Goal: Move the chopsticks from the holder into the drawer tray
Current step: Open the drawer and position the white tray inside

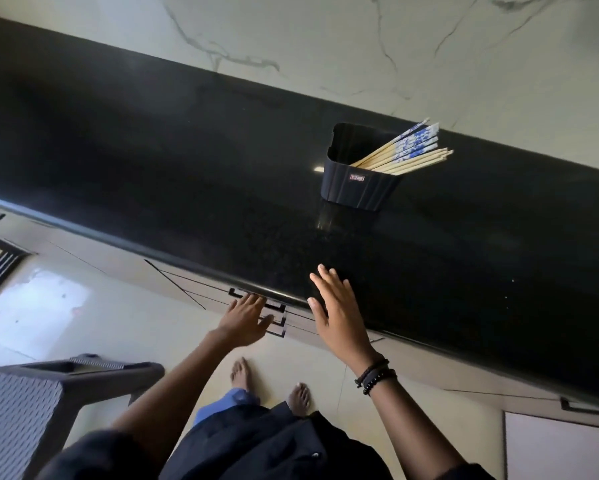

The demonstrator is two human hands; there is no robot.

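A black ribbed holder (355, 183) stands on the black stone counter (187, 161) near the wall. Several wooden chopsticks (403, 150), some with blue-and-white patterned ends, lean out of it to the right. My left hand (248, 318) is at the black handles of the shut drawers (277, 315) under the counter edge, fingers spread on or just at them; I cannot tell if it grips one. My right hand (338, 310) hovers flat and empty over the counter's front edge, well short of the holder. The drawer tray is hidden.
A grey woven plastic stool (31, 403) stands on the floor at the lower left, close to my left arm. A marble-look wall (360, 39) rises behind the counter. More cabinet fronts with a black handle (585, 408) run to the right.
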